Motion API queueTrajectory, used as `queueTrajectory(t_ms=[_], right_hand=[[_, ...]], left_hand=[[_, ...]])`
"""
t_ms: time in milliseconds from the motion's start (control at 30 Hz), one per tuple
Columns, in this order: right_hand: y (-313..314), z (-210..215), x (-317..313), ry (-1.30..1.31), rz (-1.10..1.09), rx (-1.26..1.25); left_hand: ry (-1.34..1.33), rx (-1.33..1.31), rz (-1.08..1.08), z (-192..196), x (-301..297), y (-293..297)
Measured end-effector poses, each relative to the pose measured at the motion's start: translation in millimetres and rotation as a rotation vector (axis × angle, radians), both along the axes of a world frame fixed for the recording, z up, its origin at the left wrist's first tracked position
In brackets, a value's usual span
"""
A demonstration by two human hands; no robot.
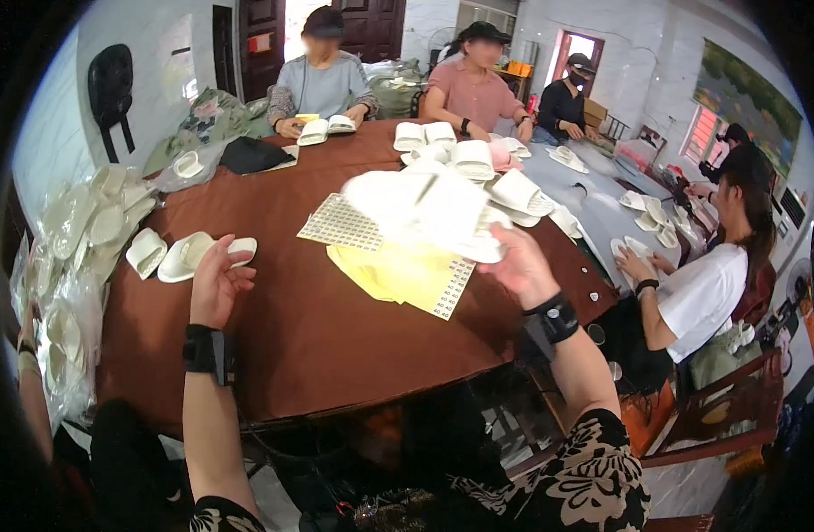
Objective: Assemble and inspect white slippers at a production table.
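My right hand [519, 270] is closed on a white slipper [479, 246] by its edge, over the middle of the brown-covered table [318, 355]. Just beyond it lies a pile of white slippers [424, 208], so bright that single outlines wash out. My left hand [219, 288] is raised at the left with its fingers apart and curled a little, nothing visible in it. Behind those fingers sits a white slipper [187, 254], partly hidden, with another slipper [146, 252] beside it. Yellow sticker backing [385, 270] and a printed sticker sheet [340, 223] lie under and beside the pile.
Bagged white slippers [83, 230] crowd the table's left side. A black cap [258, 154] lies at the far left. Several people sit around, handling slippers; one in a white shirt [704, 284] is at the right by a grey table [557, 182]. A wooden chair [726, 408] stands at lower right.
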State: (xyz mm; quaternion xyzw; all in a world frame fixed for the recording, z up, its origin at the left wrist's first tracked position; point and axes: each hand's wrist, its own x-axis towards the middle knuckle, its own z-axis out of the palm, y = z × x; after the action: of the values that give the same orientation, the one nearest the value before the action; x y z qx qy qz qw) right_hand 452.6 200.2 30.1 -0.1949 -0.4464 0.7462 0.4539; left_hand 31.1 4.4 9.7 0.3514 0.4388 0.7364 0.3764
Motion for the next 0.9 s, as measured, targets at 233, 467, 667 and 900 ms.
queueTrajectory(t_ms=[233,467,667,900], right_hand=[[49,-36,84,-0.215,-0.119,-0.123],[80,-46,92,-0.066,-0.323,-0.179],[99,-44,77,-0.106,-0.375,-0.143],[148,-66,89,-0.689,-0.393,0.614]], left_hand=[[-0.078,-0.016,0.131,-11,-16,3],[-0.084,-0.051,0.123,-15,-19,4],[-0.073,-0.045,0.212,-20,-24,3],[-0.266,0.055,0.552,-35,-55,0]])
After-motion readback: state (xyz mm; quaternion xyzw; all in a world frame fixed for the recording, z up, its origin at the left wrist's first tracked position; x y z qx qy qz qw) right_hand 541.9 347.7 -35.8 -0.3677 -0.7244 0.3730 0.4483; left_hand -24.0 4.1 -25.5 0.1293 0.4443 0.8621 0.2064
